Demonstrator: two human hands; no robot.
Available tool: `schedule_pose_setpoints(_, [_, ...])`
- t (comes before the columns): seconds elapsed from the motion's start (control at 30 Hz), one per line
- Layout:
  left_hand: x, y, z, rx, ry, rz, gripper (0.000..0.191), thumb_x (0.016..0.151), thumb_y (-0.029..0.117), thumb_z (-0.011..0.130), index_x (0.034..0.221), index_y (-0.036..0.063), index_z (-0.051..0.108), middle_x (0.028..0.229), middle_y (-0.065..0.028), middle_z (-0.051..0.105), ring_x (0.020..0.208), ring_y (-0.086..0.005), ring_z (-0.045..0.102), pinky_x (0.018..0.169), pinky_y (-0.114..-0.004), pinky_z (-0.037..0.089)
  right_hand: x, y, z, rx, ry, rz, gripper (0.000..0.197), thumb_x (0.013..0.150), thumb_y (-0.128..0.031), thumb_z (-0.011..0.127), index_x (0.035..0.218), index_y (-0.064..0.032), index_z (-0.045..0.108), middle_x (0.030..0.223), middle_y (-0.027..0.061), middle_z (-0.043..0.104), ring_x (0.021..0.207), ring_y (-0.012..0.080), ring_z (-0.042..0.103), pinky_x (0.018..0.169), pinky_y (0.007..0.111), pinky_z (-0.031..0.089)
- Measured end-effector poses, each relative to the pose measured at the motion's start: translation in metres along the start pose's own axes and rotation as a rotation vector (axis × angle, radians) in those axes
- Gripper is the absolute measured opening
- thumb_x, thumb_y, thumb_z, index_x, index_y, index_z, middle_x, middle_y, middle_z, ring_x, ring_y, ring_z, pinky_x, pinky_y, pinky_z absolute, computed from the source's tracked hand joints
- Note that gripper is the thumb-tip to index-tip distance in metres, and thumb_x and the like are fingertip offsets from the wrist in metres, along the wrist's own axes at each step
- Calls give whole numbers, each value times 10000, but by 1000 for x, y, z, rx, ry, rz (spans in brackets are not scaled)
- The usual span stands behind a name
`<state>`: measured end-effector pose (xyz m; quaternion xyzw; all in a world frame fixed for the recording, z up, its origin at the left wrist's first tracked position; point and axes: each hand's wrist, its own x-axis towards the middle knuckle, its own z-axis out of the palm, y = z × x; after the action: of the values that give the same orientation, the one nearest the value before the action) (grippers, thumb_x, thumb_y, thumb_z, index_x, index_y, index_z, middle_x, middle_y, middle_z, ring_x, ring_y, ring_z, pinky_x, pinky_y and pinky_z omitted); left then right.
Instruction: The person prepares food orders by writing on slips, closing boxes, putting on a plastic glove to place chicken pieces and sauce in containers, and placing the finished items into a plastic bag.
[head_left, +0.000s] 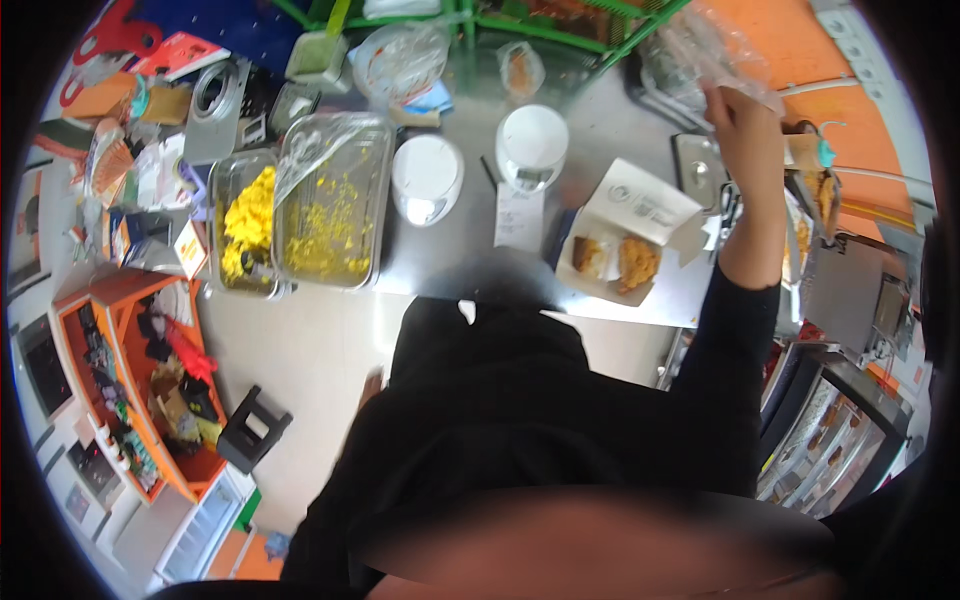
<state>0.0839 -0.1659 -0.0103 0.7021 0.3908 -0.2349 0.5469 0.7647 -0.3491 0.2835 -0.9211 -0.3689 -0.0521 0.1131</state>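
My right hand (746, 135) reaches out to the far right of the steel counter, its fingers closed on a clear plastic bag (686, 60). What the bag holds is blurred. Only a sliver of my left hand (371, 386) shows, hanging low beside my body over the floor; its fingers are mostly hidden. Nearer me on the counter, an open cardboard takeaway box (637, 296) bears print on its lid. Inside sit two pieces of fried food, one crumbed golden piece (637, 262) and one browner piece (590, 255). A lidded steel pan (697, 169) lies below my right hand.
Two white kitchen scales (427, 172) (532, 139) stand mid-counter, a printed paper slip (519, 217) before one. Leftward are a container of yellow food (251, 210) and a tray with yellow crumbs (330, 217). A green rack (540, 30) spans the back. A black stool (255, 427) stands on the floor.
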Motion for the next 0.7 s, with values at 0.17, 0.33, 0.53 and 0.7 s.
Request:
schedule_pose_setpoints(0.17, [-60,-91,30,-36,-9,-463,551,1041,415,382,1428,24,417,1444,-155,437,1362,-250,392,1132,-368,289,68,167,83,-489,-436,112,207,896,-169,582,1004,-17,671,995,230,685,902,379,670,804,443,524])
schedule_pose_setpoints(0.33, [-72,-87,39,-123,6,-565,547,1038,409,394,1419,18,426,1434,-162,447,1337,-260,417,1113,-370,313,134,227,134,63,81,120,273,859,-124,558,1099,-30,648,1036,214,685,939,376,665,835,452,522])
schedule_pose_setpoints(0.53, [-70,-59,44,-144,33,-552,541,1035,403,409,1407,11,438,1422,-171,460,1307,-272,448,1089,-373,342,179,227,198,-10,35,18,293,829,-136,571,1104,-111,670,1042,200,687,992,385,648,871,448,512])
schedule_pose_setpoints(0.7, [-75,-52,52,-151,42,-548,536,1033,397,421,1398,5,447,1412,-178,470,1283,-282,474,1070,-375,367,176,221,210,-230,-7,58,273,824,-164,601,1086,-121,664,999,223,682,939,411,651,844,457,517])
